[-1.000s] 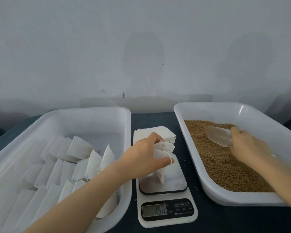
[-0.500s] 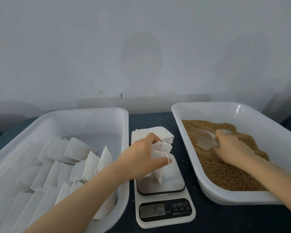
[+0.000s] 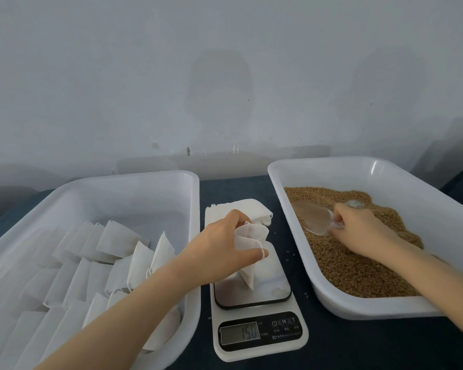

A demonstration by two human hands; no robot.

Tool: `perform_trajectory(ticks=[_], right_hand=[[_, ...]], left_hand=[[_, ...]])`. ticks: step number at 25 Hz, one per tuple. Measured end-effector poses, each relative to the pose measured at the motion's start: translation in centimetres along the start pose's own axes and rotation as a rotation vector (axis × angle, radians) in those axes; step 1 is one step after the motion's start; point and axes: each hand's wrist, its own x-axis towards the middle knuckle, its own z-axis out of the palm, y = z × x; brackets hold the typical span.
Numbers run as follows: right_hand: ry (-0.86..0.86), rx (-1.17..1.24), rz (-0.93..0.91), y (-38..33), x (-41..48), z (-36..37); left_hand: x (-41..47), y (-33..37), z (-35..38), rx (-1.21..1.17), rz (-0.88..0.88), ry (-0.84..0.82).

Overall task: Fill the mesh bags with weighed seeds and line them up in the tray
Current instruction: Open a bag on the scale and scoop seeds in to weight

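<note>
White mesh bag [image 3: 250, 240] hangs over the platform of the scale [image 3: 271, 279], mouth up. Your left hand [image 3: 219, 247] pinches its rim between thumb and fingers. Right of the scale, your right hand [image 3: 358, 231] grips a clear scoop [image 3: 313, 218], which is lying on the brown seeds [image 3: 358, 271] in their tray [image 3: 358, 308]. Left of the scale, bags [image 3: 115, 239] lie in rows in a second tray [image 3: 145, 177]. Behind the scale sits a stack of flat bags [image 3: 241, 208].

scale [image 3: 259, 313] display reads 150, buttons M, T
</note>
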Motion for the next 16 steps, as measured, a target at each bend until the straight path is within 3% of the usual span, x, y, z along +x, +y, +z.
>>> perform_trajectory(ticks=[16], right_hand=[[-0.098, 0.454, 0.3, -0.06, 0.42, -0.24]], left_hand=[[-0.07, 0.31, -0.03, -0.014, -0.026, 0.002]])
